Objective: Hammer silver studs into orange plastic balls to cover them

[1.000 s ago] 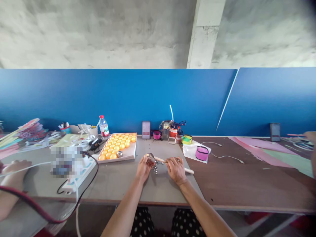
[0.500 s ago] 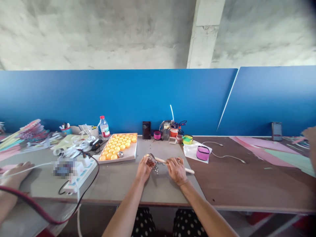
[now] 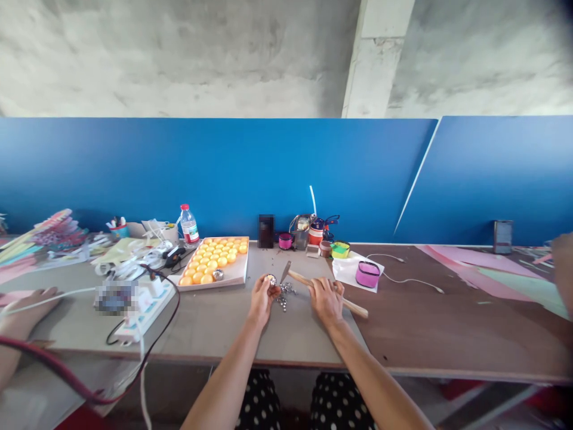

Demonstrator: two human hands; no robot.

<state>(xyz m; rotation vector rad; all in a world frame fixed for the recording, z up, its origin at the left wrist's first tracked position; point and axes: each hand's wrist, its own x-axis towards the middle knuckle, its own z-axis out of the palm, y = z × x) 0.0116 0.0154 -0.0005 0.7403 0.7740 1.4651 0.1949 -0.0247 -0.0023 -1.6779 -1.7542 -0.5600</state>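
The wooden-handled hammer point(image 3: 301, 278) slants, its metal head point(image 3: 285, 272) near a shiny silver ball point(image 3: 271, 279); silvery beads point(image 3: 283, 298) cluster nearby.

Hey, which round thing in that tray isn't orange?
The silvery one, at the near side of the tray, right of the front orange balls; no other there is silvery.

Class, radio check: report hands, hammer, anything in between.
Right hand gripping hammer by handle. Left hand holding small shiny item. Silver pieces clustered between hands.

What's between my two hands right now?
The head view shows the front part of the hammer, held by your right hand, and small shiny silver pieces between that hand and your left hand.
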